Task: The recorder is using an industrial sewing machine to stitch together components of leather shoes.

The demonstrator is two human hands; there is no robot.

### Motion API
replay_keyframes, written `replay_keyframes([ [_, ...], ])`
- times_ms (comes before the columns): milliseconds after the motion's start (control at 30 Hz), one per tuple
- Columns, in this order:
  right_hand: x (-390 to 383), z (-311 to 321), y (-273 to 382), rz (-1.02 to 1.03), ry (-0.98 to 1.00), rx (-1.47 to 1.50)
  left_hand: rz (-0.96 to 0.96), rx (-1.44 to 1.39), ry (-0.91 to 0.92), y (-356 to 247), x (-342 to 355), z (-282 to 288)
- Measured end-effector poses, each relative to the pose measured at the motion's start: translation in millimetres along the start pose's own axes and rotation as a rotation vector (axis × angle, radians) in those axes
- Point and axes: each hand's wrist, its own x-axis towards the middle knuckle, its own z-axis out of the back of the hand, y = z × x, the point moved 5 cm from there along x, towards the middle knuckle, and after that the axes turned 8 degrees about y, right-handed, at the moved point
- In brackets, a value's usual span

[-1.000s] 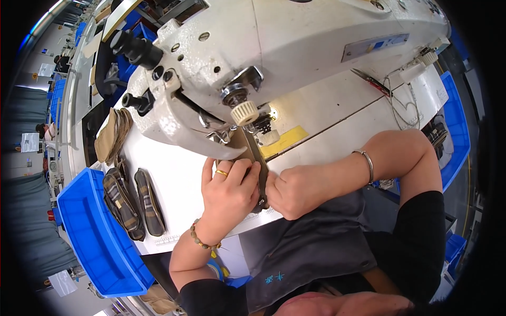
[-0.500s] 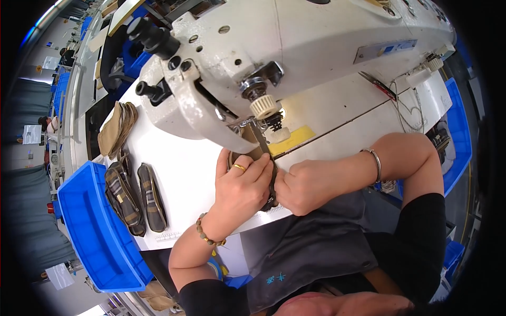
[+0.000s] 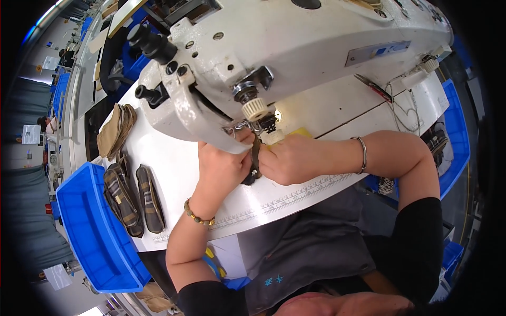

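A white industrial sewing machine (image 3: 295, 63) spans the upper part of the view. By its needle area, a dark olive fabric piece (image 3: 255, 158) shows as a narrow strip between my hands. My left hand (image 3: 224, 167) is closed on the strip's left side, its fingertips partly hidden behind the machine's curved guard (image 3: 224, 138). On the other side, my right hand (image 3: 287, 160) pinches the fabric's right edge, knuckles close to the white knob (image 3: 273, 138). The dark lower end of the fabric hangs just below my fingers. Most of the piece is covered by my hands.
Two plaid fabric pouches (image 3: 151, 200) and a stack of tan fabric pieces (image 3: 115, 131) lie left on the white table (image 3: 182, 197). A blue bin (image 3: 97, 226) adjoins the table's left edge. Red-handled snippers (image 3: 375, 88) rest at the back right, near another blue bin (image 3: 459, 121).
Both hands have moved up, toward the needle area, with the fabric. My left fingers now reach behind the guard, and the table's printed ruler edge has come into sight.
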Motion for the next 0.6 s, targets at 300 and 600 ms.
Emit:
replay_keyframes([
  [300, -10.3, 1.0, 19.9, 0.028, -0.052, -0.049, -0.002, 0.131, 0.043, -30.5, -16.7, 8.8],
  [600, -9.0, 9.0, 25.1, 0.048, 0.069, -0.064, 0.013, 0.030, 0.083, -28.9, -16.5, 3.4],
])
